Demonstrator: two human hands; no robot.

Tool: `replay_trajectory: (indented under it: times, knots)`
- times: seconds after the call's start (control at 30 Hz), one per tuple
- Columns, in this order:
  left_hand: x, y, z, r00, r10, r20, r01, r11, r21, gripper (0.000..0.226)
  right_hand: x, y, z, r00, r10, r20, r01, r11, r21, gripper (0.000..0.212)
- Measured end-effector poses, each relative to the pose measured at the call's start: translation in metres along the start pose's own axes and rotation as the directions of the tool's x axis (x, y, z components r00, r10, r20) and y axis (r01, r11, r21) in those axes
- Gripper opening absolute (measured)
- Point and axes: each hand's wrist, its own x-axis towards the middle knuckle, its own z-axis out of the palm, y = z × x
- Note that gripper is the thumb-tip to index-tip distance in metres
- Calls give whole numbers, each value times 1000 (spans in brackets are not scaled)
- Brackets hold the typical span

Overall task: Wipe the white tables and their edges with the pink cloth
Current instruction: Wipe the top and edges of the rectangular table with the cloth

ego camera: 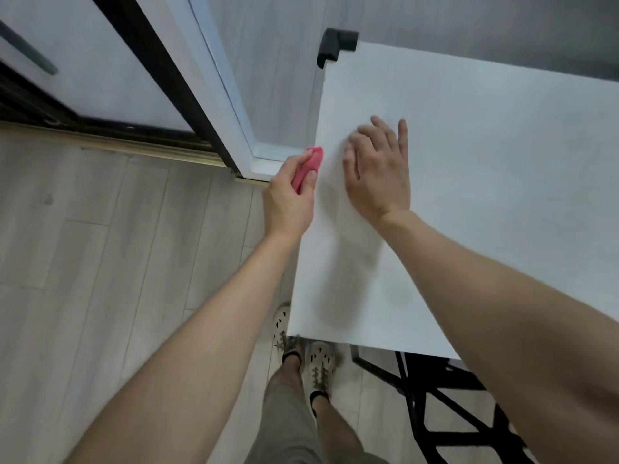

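Note:
A white table (485,169) fills the right half of the head view, its left edge running from the far black corner down towards me. My left hand (288,202) grips a folded pink cloth (310,164) and holds it against that left edge, about halfway along. My right hand (378,169) lies flat on the tabletop just right of the cloth, fingers straight and spread. Most of the cloth is hidden inside my left fist.
A black corner guard (335,45) caps the table's far left corner. A white door frame (234,105) and dark sliding-door track stand close to the left of the table. Grey wood floor (100,262) spreads left. My feet (301,349) and a black table frame (435,396) are below.

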Motion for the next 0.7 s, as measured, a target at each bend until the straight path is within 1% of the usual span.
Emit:
replay_trajectory:
  times: [0.07,0.13,0.2,0.27,0.33,0.4,0.43,0.5,0.53,0.57,0.7]
  knots:
    - [-7,0,0,1000,1,-17,0,1000,10,33,-35,4,-14,993,-25,113,25,1000,5,43]
    - [-51,-5,-13,1000,-20,8,20,1000,1,36,-75,9,-21,981,-26,194,29,999,-15,58]
    - [-111,-12,-30,999,-40,-1,40,999,32,38,-101,12,-21,975,-42,219,53,998,-44,70]
    - [-148,-16,-39,999,-36,-13,37,998,48,39,-105,14,-14,980,-43,197,59,995,-75,75]
    - [-121,-16,-33,1000,-19,-14,19,1000,23,37,-100,12,-12,982,-33,186,49,995,-83,75]
    - [-63,-10,-12,1000,30,7,-30,998,-47,33,-101,12,-10,987,-28,157,41,996,-77,75]
    - [-34,-3,-2,999,31,-10,-32,998,-53,31,-102,13,-10,989,-30,142,40,997,-69,75]
    - [-5,4,8,997,51,-64,-50,999,18,31,-102,15,-9,993,-37,116,44,997,-61,74]
    - [-12,2,7,996,56,-72,-52,997,60,32,-102,15,-8,993,-41,112,48,997,-65,74]
    - [-33,-2,1,997,44,-70,-39,997,68,33,-102,15,-8,992,-39,117,48,996,-73,74]
    - [-165,-22,-36,998,-60,-21,60,998,19,39,-102,15,-9,990,-50,130,58,996,-63,70]
